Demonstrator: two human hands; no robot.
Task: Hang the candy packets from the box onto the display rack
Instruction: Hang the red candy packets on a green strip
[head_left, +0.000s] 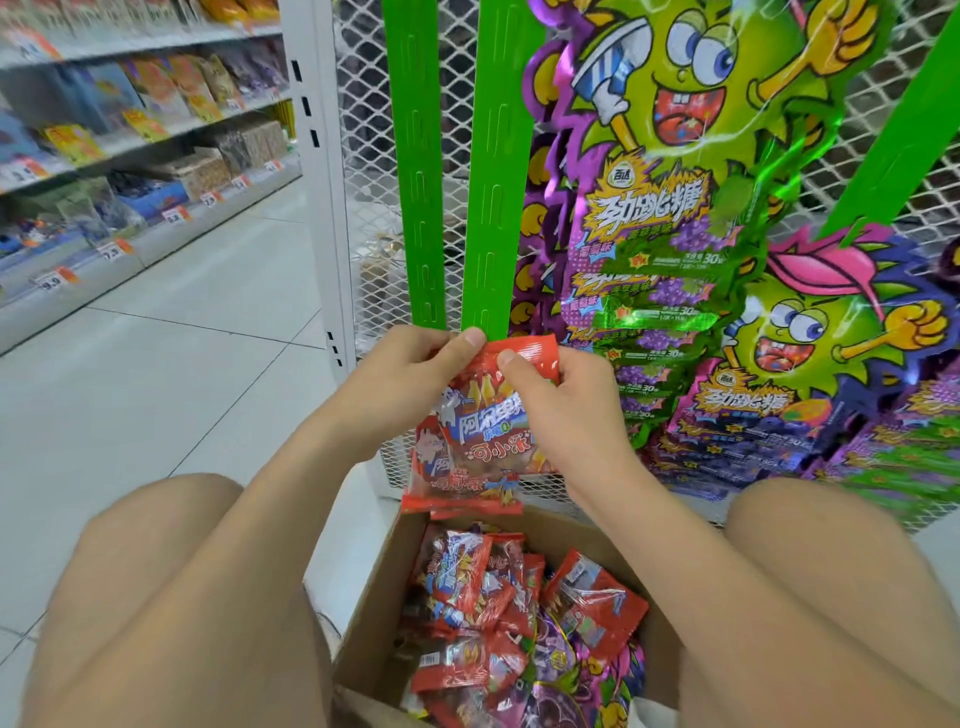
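as left hand pinches packet, right hand likewise

Red candy packets with blue-white lettering, bright green slotted strips, purple-green cartoon packets, brown cardboard box, white mesh rack

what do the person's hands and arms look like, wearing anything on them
The left hand and right hand are bare: no gloves, rings, watch or bracelet in view. The forearms are uncovered too, with no sleeve showing. The thumbnails look short and unpainted.
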